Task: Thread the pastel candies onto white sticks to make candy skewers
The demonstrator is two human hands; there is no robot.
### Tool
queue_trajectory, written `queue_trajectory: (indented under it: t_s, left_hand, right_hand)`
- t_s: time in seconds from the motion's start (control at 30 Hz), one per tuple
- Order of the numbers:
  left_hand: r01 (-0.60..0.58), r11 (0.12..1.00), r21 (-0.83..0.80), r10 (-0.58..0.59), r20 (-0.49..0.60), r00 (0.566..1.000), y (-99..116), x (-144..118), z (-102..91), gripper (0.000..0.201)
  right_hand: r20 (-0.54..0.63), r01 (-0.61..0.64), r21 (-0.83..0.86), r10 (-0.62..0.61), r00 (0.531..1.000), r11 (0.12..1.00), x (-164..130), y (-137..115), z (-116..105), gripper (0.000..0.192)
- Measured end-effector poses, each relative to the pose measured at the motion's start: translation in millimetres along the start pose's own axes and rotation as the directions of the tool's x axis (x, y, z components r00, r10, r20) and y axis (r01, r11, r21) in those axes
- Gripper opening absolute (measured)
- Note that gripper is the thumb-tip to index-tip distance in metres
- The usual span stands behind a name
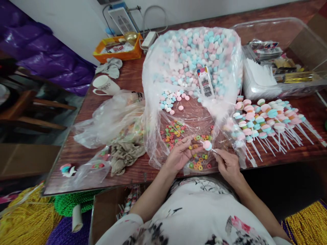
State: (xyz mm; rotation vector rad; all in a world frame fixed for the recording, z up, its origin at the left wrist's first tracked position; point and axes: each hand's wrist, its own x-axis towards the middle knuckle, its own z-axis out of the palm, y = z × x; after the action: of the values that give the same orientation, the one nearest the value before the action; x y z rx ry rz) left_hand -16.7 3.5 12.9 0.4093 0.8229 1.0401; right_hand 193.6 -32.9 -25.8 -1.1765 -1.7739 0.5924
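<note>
Here, low in the middle of the frame: right hand pinching a thin white stick between thumb and fingertips, pink-and-blue candy disc already on its tip. Left hand just beside, fingers curled together, thumb and forefinger nipping a small coloured ring close to the stick's point. Underneath, a spread of loose rings on clear plastic; above that, centre of the frame, a big open bag full of pastel discs. To the right, finished sticks laid in a row on the wooden table.

Best done, probably, with the stick held steady and near its tip, ring hole lined up square to the point, then slid on gently rather than forced. Worth keeping both hands low over the plastic, so a dropped ring lands among the others.
</note>
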Motion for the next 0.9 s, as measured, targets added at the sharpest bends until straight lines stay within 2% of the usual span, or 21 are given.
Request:
queue_trajectory:
  t_s: [0.17,0.43,0.67,0.9]
  left_hand:
    - [-0.020,1.000,0.004,0.020,-0.037,0.999,-0.5,0.5,-3.2,0.019]
    - [-0.009,0.999,0.040,0.012,-0.057,0.998,-1.1,-4.5,2.4,0.024]
    - [-0.177,0.982,0.071,0.188,-0.194,0.963,-7.4,-4.4,4.0,0.025]
    - [-0.259,0.958,0.124,0.277,-0.159,0.948,-11.7,-4.9,6.6,0.023]
  right_hand:
    - [-0.026,-0.042,0.035,0.043,0.999,0.999,1.8,-2.6,-0.9,0.017]
    - [0.023,0.027,-0.015,-0.027,0.999,1.000,-0.2,2.1,2.6,0.017]
    - [0.100,0.111,-0.163,-0.096,0.990,0.980,-6.0,6.7,5.0,0.023]
    - [0.137,0.122,-0.231,-0.092,0.986,0.965,-5.0,3.0,4.0,0.023]
